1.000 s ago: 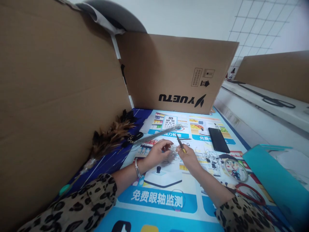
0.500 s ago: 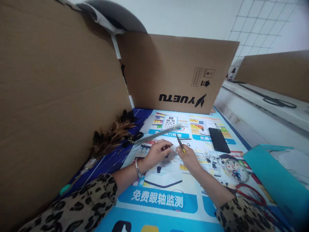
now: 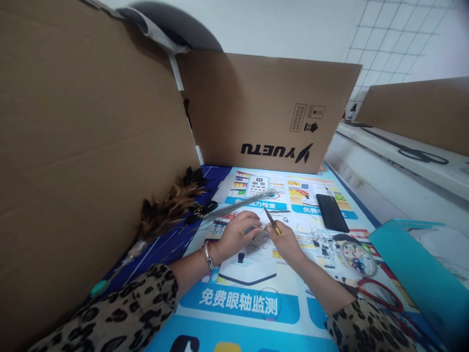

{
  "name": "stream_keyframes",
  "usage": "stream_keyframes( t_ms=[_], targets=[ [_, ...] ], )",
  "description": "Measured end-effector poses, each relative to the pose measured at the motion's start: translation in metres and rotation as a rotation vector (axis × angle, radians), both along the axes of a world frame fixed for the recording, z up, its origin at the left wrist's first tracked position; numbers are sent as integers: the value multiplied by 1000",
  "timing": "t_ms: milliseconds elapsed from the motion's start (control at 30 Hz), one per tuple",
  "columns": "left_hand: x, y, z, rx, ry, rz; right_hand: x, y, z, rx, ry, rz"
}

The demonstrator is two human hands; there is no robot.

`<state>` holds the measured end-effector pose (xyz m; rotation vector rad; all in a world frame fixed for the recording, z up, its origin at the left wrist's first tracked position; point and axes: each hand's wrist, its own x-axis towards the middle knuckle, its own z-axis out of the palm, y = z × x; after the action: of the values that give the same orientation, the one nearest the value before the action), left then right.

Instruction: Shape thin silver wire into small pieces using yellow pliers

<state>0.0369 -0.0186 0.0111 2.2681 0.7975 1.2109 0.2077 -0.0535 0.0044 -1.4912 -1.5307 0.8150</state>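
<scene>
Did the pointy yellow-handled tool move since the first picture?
Yes, a little: the tool in the right hand has shifted slightly left, judged against the wire bundle.

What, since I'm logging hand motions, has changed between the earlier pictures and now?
The right hand and its yellow-handled pointed tool shifted slightly left; the left hand shows a narrower thumb-finger gap. No grasp or release is visible. The smartphone and wire bundle stayed put.
</scene>
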Motion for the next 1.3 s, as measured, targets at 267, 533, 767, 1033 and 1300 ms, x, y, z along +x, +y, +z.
stream_keyframes(
  t_ms=[267, 533, 767, 1033, 1300],
  targets=[
    [-3, 1, 4, 65, 117, -29, 0, -1, -1, 4, -24, 4],
    [-2, -2, 5, 208, 138, -21, -2, -1, -4, 33, -30, 12],
    [1, -2, 7, 48, 16, -7, -3, -3, -4, 16, -49, 1],
    [3, -2, 8, -200, -89, 27, -4, -5, 1, -11, -31, 27],
    [4, 3, 3, -495, -245, -60, -6, -7, 2, -29, -4, 35]
  ],
)
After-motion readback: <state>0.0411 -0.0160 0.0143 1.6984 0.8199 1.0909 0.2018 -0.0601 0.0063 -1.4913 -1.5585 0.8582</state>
